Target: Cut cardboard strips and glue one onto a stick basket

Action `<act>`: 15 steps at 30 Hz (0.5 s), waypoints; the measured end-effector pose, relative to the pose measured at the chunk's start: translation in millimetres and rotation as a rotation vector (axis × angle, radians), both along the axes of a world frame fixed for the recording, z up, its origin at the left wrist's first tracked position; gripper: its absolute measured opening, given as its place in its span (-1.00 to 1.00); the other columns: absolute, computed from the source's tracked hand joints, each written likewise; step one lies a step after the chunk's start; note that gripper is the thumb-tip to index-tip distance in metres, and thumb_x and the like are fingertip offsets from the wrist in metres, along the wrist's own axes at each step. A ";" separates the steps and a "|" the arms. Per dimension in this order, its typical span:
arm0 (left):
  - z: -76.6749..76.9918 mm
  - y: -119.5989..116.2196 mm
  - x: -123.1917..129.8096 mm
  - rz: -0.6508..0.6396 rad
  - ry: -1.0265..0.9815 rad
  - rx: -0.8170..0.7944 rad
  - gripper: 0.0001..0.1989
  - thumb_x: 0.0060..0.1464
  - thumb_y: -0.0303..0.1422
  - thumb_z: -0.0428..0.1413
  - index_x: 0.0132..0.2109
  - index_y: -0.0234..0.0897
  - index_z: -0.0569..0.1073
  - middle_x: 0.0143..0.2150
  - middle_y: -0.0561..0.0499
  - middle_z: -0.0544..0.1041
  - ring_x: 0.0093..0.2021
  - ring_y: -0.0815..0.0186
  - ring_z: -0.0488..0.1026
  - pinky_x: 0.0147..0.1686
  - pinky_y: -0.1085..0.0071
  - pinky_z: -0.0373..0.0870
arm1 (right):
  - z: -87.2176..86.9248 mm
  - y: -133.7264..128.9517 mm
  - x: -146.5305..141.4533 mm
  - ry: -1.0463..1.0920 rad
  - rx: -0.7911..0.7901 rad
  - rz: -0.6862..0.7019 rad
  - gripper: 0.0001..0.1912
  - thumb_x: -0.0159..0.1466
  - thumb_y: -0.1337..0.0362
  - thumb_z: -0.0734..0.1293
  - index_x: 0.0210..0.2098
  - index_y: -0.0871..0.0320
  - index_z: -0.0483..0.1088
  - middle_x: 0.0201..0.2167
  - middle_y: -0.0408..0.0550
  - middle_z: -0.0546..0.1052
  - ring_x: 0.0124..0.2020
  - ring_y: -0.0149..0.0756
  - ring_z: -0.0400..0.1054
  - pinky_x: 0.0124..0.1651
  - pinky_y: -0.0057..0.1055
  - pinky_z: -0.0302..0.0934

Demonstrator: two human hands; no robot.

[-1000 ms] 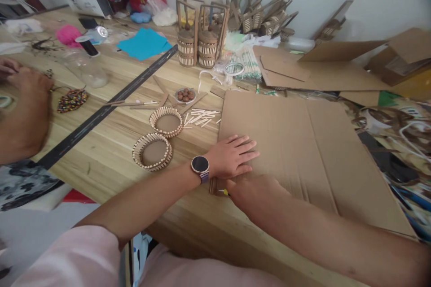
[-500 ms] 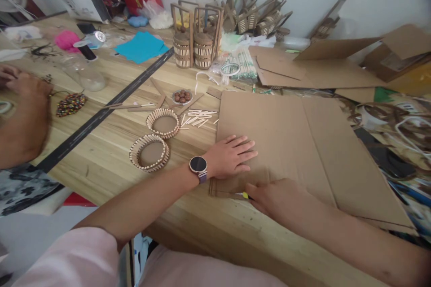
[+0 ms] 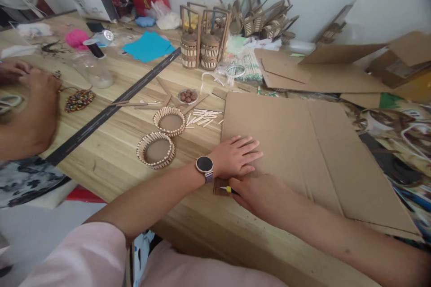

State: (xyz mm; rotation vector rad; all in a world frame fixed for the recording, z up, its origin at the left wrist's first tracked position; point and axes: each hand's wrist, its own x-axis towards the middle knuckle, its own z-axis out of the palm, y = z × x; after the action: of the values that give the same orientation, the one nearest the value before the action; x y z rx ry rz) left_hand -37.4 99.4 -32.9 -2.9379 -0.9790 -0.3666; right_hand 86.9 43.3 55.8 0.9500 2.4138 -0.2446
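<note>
A large sheet of brown cardboard lies on the wooden table in front of me. My left hand rests flat on its left part with the fingers spread. Just below it, my right hand is closed around a utility knife, whose yellow tip and thin blade show. The blade points left, over the sheet's near left corner. Most of the knife's handle is hidden in my fingers. Left of my left hand stand two round rings of short wooden sticks with cardboard bottoms, the nearer ring and the farther ring.
Loose short sticks and a small bowl of brown beads lie beyond the rings. Handled stick baskets stand at the back. A dark strip crosses the table. At left, another person's hands are near colourful beadwork.
My right hand has moved left along the sheet's near edge with the knife, whose blade now shows at the corner. My left hand stays flat on the cardboard. The view has shifted slightly.
</note>
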 end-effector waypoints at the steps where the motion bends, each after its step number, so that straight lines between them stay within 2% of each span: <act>1: -0.1 0.0 0.0 0.000 -0.004 0.000 -0.49 0.36 -0.09 -0.13 0.31 -0.23 0.29 0.39 -0.09 0.22 0.39 0.07 0.11 0.32 0.13 0.03 | -0.1 0.2 0.1 -0.006 0.001 0.005 -0.84 0.38 0.29 0.23 -0.18 0.15 0.46 -0.28 0.04 0.61 -0.37 -0.18 0.50 -0.57 -0.41 -0.18; 11: 1.5 0.0 0.0 -0.003 -0.010 -0.019 -0.48 0.36 -0.09 -0.11 0.31 -0.23 0.28 0.40 -0.10 0.19 0.39 0.08 0.11 0.32 0.13 0.03 | -1.3 0.1 -2.3 -0.019 0.009 0.035 -0.85 0.36 0.34 0.25 -0.20 0.18 0.47 -0.32 0.06 0.61 -0.35 -0.15 0.52 -0.56 -0.41 -0.12; 15: 2.3 0.1 0.1 -0.002 -0.001 -0.027 -0.48 0.36 -0.09 -0.11 0.31 -0.23 0.28 0.41 -0.09 0.19 0.39 0.08 0.10 0.32 0.14 0.02 | 0.8 1.4 -2.1 -0.014 0.000 0.043 -0.85 0.37 0.32 0.25 -0.20 0.16 0.47 -0.30 0.02 0.61 -0.33 -0.17 0.52 -0.55 -0.43 -0.05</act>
State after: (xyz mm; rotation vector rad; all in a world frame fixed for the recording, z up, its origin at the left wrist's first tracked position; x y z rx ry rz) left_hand -37.3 99.5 -30.6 -2.9629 -0.9894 -0.3571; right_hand 84.8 44.7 56.6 0.8960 2.4182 -0.2216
